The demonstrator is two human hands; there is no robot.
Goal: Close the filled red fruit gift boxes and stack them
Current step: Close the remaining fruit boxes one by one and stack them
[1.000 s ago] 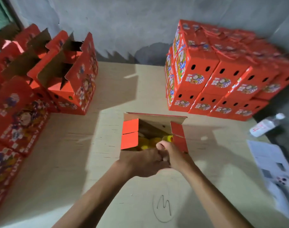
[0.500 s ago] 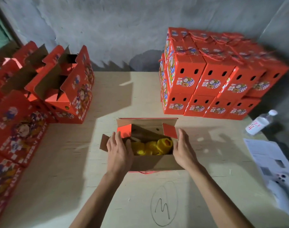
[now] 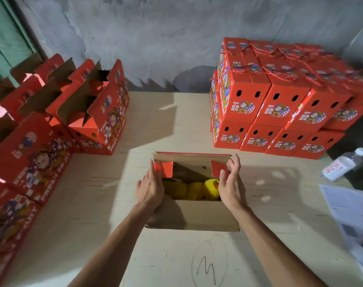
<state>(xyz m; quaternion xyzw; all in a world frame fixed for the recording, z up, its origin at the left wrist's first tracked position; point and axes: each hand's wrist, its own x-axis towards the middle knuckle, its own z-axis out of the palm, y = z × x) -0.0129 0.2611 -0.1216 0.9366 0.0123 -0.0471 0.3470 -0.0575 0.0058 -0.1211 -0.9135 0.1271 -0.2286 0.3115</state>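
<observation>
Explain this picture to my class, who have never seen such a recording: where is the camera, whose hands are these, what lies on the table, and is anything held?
There is no machine here. A person wears a camera on the head, so the single view looks forward and down at their own arms. In the middle of the wooden table stands an open box with yellow-wrapped fruit inside. The left hand lies with straight fingers against the left side flap; the right hand touches the right side flap, so neither has a closed grip on anything. Far right is a stack of closed boxes; left, open empty-looking boxes. A water bottle and papers lie at the right.
</observation>
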